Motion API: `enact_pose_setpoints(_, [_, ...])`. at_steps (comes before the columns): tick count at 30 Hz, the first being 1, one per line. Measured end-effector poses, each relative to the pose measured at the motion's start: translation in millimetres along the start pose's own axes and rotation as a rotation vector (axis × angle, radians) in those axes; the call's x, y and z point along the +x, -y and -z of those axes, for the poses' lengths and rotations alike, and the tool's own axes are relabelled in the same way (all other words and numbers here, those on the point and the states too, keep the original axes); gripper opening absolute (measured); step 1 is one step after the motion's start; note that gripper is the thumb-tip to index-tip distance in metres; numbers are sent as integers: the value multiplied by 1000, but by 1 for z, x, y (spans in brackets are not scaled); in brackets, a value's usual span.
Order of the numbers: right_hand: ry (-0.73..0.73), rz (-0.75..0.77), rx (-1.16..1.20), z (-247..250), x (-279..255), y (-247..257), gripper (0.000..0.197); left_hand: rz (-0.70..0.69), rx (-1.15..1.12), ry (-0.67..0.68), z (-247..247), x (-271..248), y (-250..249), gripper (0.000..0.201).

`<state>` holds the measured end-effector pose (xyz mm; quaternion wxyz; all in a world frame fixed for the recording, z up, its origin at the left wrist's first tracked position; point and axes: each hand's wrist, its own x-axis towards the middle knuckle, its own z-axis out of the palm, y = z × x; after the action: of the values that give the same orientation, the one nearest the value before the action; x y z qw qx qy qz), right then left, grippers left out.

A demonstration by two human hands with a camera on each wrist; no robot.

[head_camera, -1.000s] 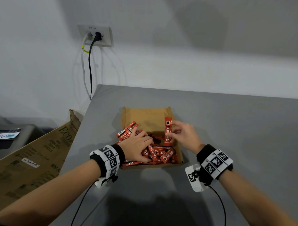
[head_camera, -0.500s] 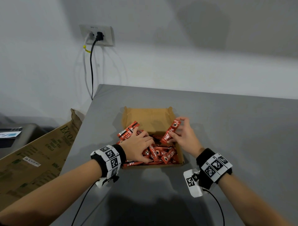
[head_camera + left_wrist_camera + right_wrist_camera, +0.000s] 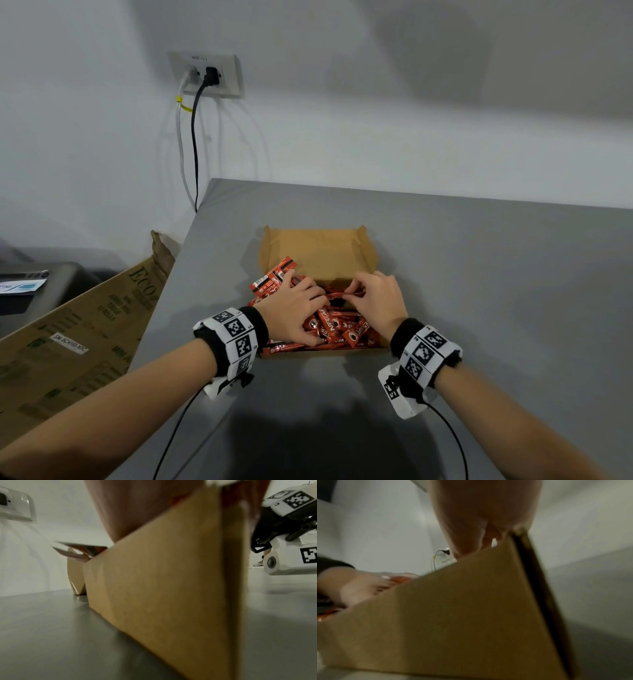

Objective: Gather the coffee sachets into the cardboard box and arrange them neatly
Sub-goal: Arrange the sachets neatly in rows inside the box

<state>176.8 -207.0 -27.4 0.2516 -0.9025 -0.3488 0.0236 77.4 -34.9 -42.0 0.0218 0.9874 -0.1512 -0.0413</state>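
Observation:
A shallow cardboard box lies open on the grey table; its near half holds a loose pile of red coffee sachets. My left hand lies on the left of the pile, fingers curled over a bundle of sachets whose ends stick out past the box's left wall. My right hand pinches one sachet lying flat across the pile, its tip at my left fingers. Both wrist views show mostly the box's outer wall; the fingertips are hidden there.
A large brown carton leans beside the table's left edge. A wall socket with two cables hangs behind the table's far left corner. Bare table surface extends right of the box and in front of it.
My right hand has brought its sachet down from upright at the box's right side to flat across the pile, toward the left hand. The left hand has stayed on the pile.

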Motion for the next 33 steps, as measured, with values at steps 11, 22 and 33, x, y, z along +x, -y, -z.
enact_pose_setpoints(11, [125, 5, -232, -6, 6, -5, 15, -34, 45, -64, -6, -2, 2, 77])
enact_pose_setpoints(22, [151, 139, -395, 14, 7, -17, 13, -40, 27, -51, -6, -1, 2, 77])
enact_pose_setpoints(33, [183, 92, -428, 23, 11, -13, 12, -24, 16, -11, -3, -1, 1, 80])
